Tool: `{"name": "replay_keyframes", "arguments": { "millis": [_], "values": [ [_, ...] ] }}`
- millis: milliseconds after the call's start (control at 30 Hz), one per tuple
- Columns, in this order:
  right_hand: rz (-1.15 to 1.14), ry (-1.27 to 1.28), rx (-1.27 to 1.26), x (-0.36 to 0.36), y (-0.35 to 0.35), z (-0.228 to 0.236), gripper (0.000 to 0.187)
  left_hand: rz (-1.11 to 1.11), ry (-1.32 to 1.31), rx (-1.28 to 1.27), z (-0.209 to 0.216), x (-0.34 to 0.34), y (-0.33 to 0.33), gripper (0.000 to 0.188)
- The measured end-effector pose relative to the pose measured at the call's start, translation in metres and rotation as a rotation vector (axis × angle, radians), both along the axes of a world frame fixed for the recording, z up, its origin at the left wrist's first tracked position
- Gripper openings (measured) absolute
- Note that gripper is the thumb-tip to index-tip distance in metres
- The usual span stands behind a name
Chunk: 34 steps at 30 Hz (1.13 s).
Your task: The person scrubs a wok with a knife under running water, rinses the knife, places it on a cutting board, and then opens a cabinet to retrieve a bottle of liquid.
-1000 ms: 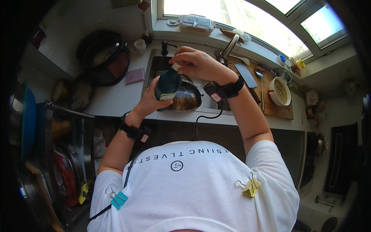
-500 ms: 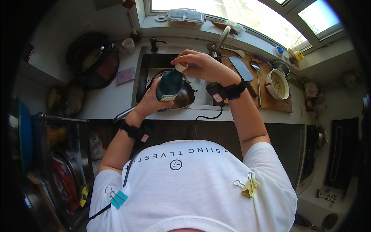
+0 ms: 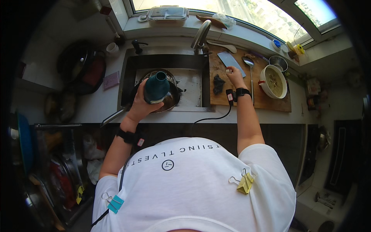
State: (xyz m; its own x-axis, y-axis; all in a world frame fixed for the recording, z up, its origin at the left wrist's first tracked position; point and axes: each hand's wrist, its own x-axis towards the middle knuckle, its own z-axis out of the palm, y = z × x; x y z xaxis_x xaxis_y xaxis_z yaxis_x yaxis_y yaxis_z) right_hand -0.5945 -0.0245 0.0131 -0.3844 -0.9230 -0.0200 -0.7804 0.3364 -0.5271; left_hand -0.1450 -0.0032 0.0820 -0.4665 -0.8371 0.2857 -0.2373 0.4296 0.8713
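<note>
My left hand [image 3: 138, 103] is wrapped round a dark green bottle [image 3: 156, 89], whose uncapped mouth faces up. Under the bottle, a wok [image 3: 172, 101] sits in the metal sink [image 3: 206, 83], its handle reaching over the front edge at the left. My right hand [image 3: 236, 80] is over the wooden cutting board [image 3: 272, 105], pinching a small white cap [image 3: 229, 70] in its fingertips. That hand partly covers a cleaver [image 3: 228, 62] lying on the board. Beside it lies a dark, crumpled scrubbing pad [image 3: 218, 84].
A metal spoon [image 3: 251, 75] and a white bowl of food [image 3: 273, 82] stand on the board's right side. The faucet [image 3: 201, 36] rises behind the sink. Left of it are a pink cloth [image 3: 111, 80], a white cup [image 3: 112, 48] and a black pot [image 3: 73, 62].
The white cap has come off the bottle in my right hand, which has moved right from the bottle to above the cutting board. The bottle's mouth now shows uncovered.
</note>
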Motion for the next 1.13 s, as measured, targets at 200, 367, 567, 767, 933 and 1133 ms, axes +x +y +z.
{"name": "replay_keyframes", "arguments": {
  "millis": [200, 367, 567, 767, 933, 1133],
  "values": [
    [-0.158, 0.154, 0.216, -0.041, 0.023, -0.078, 0.03, -0.002, 0.071, -0.207, 0.014, -0.029, 0.005, 0.095],
    [-0.082, 0.126, 0.259, -0.043, 0.023, -0.091, 0.034, -0.01, 0.09, -0.311, 0.028, -0.05, 0.009, 0.095],
    [-0.024, 0.159, 0.266, -0.045, 0.024, -0.099, 0.037, 0.01, 0.071, -0.305, 0.029, -0.058, 0.015, 0.096],
    [-0.05, 0.179, 0.11, -0.037, 0.02, -0.074, 0.038, 0.061, 0.064, -0.256, 0.026, -0.054, 0.022, 0.095],
    [0.349, -0.383, -0.284, 0.033, -0.011, 0.005, 0.014, 0.164, 0.167, -0.023, 0.01, -0.047, 0.027, 0.089],
    [1.156, -0.699, -0.143, 0.188, -0.001, 0.118, 0.085, 0.295, 0.143, 0.023, -0.008, -0.032, 0.027, 0.096]
  ]
}}
